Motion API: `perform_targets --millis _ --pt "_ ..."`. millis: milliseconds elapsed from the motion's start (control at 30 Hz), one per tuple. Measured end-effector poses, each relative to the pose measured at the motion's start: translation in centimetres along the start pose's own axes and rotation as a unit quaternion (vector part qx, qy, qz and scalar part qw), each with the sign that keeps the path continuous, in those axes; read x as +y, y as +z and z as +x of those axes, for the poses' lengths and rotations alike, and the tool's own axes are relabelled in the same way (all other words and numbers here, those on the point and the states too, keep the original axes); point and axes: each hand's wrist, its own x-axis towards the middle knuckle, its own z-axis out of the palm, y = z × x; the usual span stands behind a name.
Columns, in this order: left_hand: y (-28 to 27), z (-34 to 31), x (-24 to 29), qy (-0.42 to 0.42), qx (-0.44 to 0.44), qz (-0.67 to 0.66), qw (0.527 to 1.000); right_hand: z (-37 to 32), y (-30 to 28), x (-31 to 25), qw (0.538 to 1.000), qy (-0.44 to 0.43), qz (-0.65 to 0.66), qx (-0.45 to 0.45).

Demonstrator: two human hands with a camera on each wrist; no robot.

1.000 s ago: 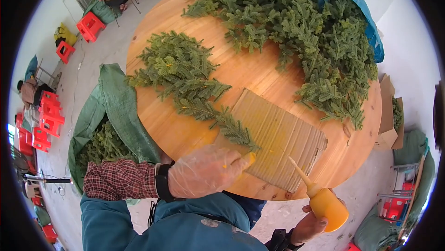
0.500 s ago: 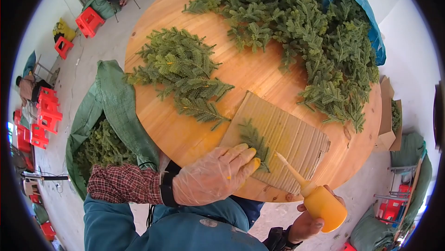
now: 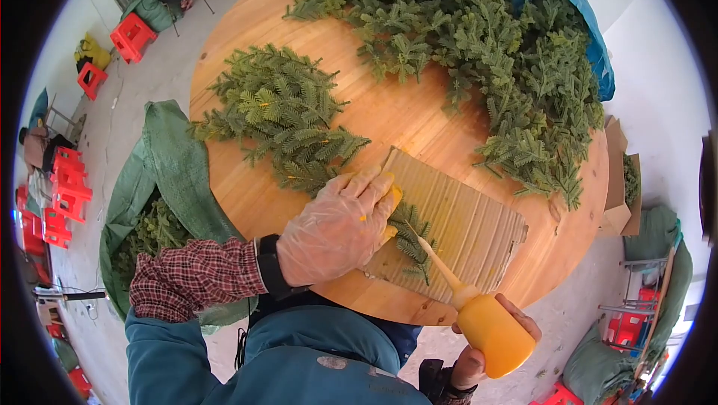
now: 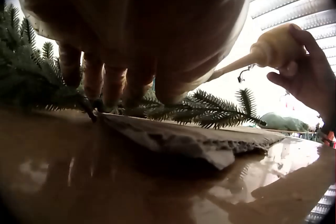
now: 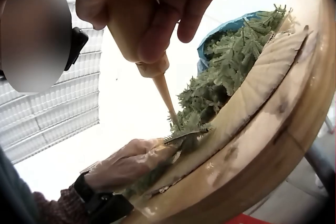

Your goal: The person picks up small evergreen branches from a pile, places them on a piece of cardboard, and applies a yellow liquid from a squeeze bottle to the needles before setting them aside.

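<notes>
My left hand (image 3: 329, 229), in a clear plastic glove with yellow-stained fingertips, pinches one end of a small green fir sprig (image 3: 415, 244) against a corrugated cardboard sheet (image 3: 475, 218). In the left wrist view the needles of the sprig (image 4: 205, 111) spread past the fingers, just above the cardboard's torn edge. A yellow squeeze bottle (image 3: 493, 334) with a long tapered nozzle is gripped in my bare right hand (image 3: 470, 366). Its nozzle tip comes right up to the sprig, as the right wrist view also shows at the nozzle (image 5: 167, 98).
A smaller heap of fir sprigs (image 3: 277, 109) lies left of the cardboard on the round wooden table (image 3: 254, 199). A large fir pile (image 3: 479, 38) spills from a blue bag (image 3: 591, 27) at the back. A green sack (image 3: 176, 143) stands at the left, a carton (image 3: 617, 180) at the right.
Earlier the left hand brought the sprig onto the cardboard; it then moved up and left to the sprig's far end. The bottle came leftward, bringing its nozzle to the needles.
</notes>
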Motion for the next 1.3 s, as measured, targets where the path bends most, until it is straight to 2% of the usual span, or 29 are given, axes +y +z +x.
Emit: perform_targets --millis 200,333,467,867,967,1300 --pt "0.7 0.0 0.0 0.011 -0.021 0.034 0.999 0.2 1.7 -1.5 1.0 0.01 -0.009 -0.004" --pt "0.3 0.1 0.1 0.023 -0.014 0.041 0.999 0.6 2.1 -1.6 1.0 0.012 0.017 -0.017" --pt "0.2 0.0 0.2 0.024 -0.022 0.054 0.998 1.0 2.6 -1.4 0.996 -0.002 0.084 0.008" --pt "0.5 0.0 0.2 0.026 -0.012 0.055 0.998 1.0 1.8 -1.4 0.998 -0.044 0.042 -0.003" --pt "0.4 0.0 0.3 0.027 -0.011 0.054 0.998 0.7 0.6 -1.4 0.996 -0.069 -0.015 -0.052" --pt "0.4 -0.1 0.4 0.034 -0.015 0.061 0.997 -1.0 -1.7 -0.4 0.997 -0.069 -0.018 -0.039"
